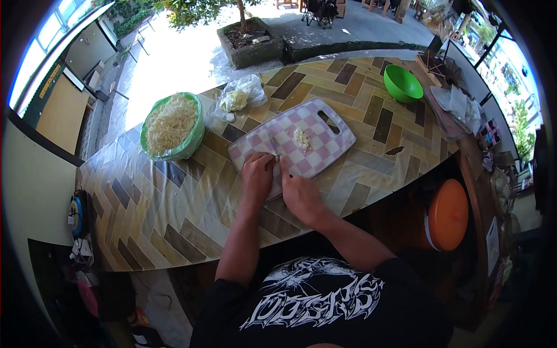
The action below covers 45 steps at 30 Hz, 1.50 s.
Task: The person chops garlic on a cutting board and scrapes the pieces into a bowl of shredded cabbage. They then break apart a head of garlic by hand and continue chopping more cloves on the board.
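A pink-and-white checked cutting board point(322, 156) lies at an angle on the table. Over its near left part, my right hand point(301, 197) is closed around a knife, index finger stretched forward; the thin blade point(271, 139) points away from me. Close beside it, my left hand point(257, 174) has its fingers bent and pressed together at a small pale piece point(277, 156), mostly covered by the fingertips. Finely chopped pale bits point(301, 139), which look like garlic, sit in a small pile on the board, right of the blade.
A green plastic-lined bowl point(200, 124) heaped with pale shreds stands left. Behind the board is an open clear bag point(250, 87) with a pale lump. A green bowl point(402, 84) is at the far right. An orange lid point(451, 214) shows below the table's right edge.
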{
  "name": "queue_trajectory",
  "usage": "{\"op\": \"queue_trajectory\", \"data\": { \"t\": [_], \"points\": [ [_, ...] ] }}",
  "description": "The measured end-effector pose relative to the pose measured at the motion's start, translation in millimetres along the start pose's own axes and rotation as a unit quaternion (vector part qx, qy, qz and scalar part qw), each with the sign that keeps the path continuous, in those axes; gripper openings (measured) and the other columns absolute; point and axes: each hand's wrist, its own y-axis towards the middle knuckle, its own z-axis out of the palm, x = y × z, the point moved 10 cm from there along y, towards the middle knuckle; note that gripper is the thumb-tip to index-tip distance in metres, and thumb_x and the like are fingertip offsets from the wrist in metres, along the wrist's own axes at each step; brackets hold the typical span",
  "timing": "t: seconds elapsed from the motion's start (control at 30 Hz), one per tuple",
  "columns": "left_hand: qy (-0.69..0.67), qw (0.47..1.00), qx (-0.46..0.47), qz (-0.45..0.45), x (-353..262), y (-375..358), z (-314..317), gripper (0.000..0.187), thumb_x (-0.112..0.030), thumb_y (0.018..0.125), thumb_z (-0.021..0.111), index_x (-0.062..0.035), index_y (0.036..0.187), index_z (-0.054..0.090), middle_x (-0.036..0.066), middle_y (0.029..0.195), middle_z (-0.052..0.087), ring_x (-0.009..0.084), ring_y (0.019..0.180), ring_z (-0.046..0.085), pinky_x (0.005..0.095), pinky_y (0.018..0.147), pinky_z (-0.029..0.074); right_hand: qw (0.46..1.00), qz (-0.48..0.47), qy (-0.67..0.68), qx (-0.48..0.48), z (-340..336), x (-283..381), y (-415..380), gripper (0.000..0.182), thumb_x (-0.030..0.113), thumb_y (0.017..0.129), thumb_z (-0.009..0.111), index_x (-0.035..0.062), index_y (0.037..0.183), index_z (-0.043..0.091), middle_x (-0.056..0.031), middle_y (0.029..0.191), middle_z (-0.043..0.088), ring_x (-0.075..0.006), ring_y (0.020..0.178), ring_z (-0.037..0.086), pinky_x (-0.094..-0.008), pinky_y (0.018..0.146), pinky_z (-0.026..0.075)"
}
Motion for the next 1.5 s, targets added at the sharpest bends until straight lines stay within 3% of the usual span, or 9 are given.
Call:
{"op": "queue_trajectory", "data": {
  "t": [0.07, 0.17, 0.37, 0.57, 0.67, 0.77, 1.1, 1.5],
  "points": [
    [0.004, 1.000, 0.004, 0.002, -4.8, -1.5, -1.2, 0.014, -0.009, 0.089, 0.078, -0.0009, 0.100, 0.082, 0.015, 0.104, 0.078, 0.0355, 0.100, 0.072, 0.0442, 0.091, 0.056, 1.000, -0.018, 0.003, -0.014, -6.7, -1.5, 10.4, 0.073, 0.008, 0.095, 0.056, -0.0049, 0.163, 0.035, -0.0287, 0.085, 0.074, -0.0475, 0.080, 0.075, -0.0566, 0.078, 0.061],
    [0.012, 1.000, 0.009, 0.001, -9.6, -3.0, -4.2, 0.014, -0.009, 0.089, 0.078, -0.0010, 0.099, 0.082, 0.015, 0.105, 0.078, 0.0352, 0.102, 0.071, 0.0441, 0.092, 0.056, 0.999, -0.036, -0.014, -0.012, -27.9, 1.2, 7.3, 0.073, 0.009, 0.094, 0.061, -0.0095, 0.161, 0.037, -0.0243, 0.084, 0.076, -0.0397, 0.079, 0.078, -0.0500, 0.072, 0.064],
    [0.007, 1.000, 0.003, 0.008, -8.9, 0.4, -5.5, 0.014, -0.009, 0.088, 0.078, -0.0011, 0.099, 0.082, 0.015, 0.103, 0.078, 0.0357, 0.100, 0.071, 0.0440, 0.091, 0.056, 0.999, -0.019, -0.046, -0.008, -4.2, 11.2, 0.4, 0.068, 0.009, 0.096, 0.057, -0.0075, 0.160, 0.041, -0.0235, 0.085, 0.076, -0.0408, 0.078, 0.078, -0.0510, 0.073, 0.063],
    [0.013, 1.000, 0.014, -0.009, 1.3, -0.7, -4.3, 0.014, -0.010, 0.088, 0.079, -0.0021, 0.098, 0.082, 0.015, 0.098, 0.079, 0.0351, 0.097, 0.072, 0.0440, 0.089, 0.056, 0.999, -0.030, -0.019, 0.001, -27.3, 5.1, 7.4, 0.069, 0.008, 0.096, 0.057, -0.0076, 0.161, 0.038, -0.0245, 0.084, 0.076, -0.0399, 0.079, 0.078, -0.0499, 0.073, 0.064],
    [0.018, 1.000, 0.015, -0.020, 1.3, -0.1, -4.4, 0.014, -0.010, 0.087, 0.080, -0.0018, 0.099, 0.082, 0.015, 0.097, 0.079, 0.0349, 0.096, 0.072, 0.0441, 0.088, 0.057, 1.000, -0.016, -0.002, 0.021, -22.4, 6.5, -6.7, 0.075, 0.007, 0.094, 0.058, -0.0052, 0.164, 0.033, -0.0259, 0.081, 0.074, -0.0450, 0.076, 0.076, -0.0542, 0.072, 0.062],
    [0.020, 1.000, 0.009, -0.005, -1.1, 3.3, -4.2, 0.015, -0.010, 0.087, 0.079, -0.0010, 0.099, 0.082, 0.015, 0.098, 0.079, 0.0351, 0.095, 0.072, 0.0440, 0.087, 0.057, 0.999, -0.010, -0.032, -0.002, -1.6, 8.8, -3.1, 0.071, 0.009, 0.096, 0.058, -0.0078, 0.161, 0.037, -0.0245, 0.083, 0.076, -0.0418, 0.079, 0.078, -0.0516, 0.074, 0.063],
    [0.002, 1.000, -0.001, -0.004, 5.1, 1.3, -0.4, 0.016, -0.008, 0.086, 0.078, 0.0004, 0.100, 0.081, 0.016, 0.099, 0.078, 0.0353, 0.096, 0.073, 0.0439, 0.088, 0.057, 0.999, -0.022, -0.019, 0.015, -18.5, 6.1, -2.5, 0.070, 0.010, 0.097, 0.057, -0.0069, 0.162, 0.037, -0.0249, 0.083, 0.076, -0.0426, 0.079, 0.078, -0.0524, 0.073, 0.063],
    [-0.016, 0.997, 0.009, -0.077, 12.0, 1.9, 3.4, 0.017, -0.012, 0.085, 0.078, -0.0010, 0.097, 0.081, 0.018, 0.096, 0.078, 0.0361, 0.092, 0.074, 0.0445, 0.086, 0.058, 0.999, -0.030, -0.016, 0.016, -15.7, 0.2, -1.9, 0.071, 0.009, 0.099, 0.054, -0.0053, 0.165, 0.032, -0.0257, 0.085, 0.076, -0.0429, 0.079, 0.077, -0.0543, 0.075, 0.063]
  ]
}}
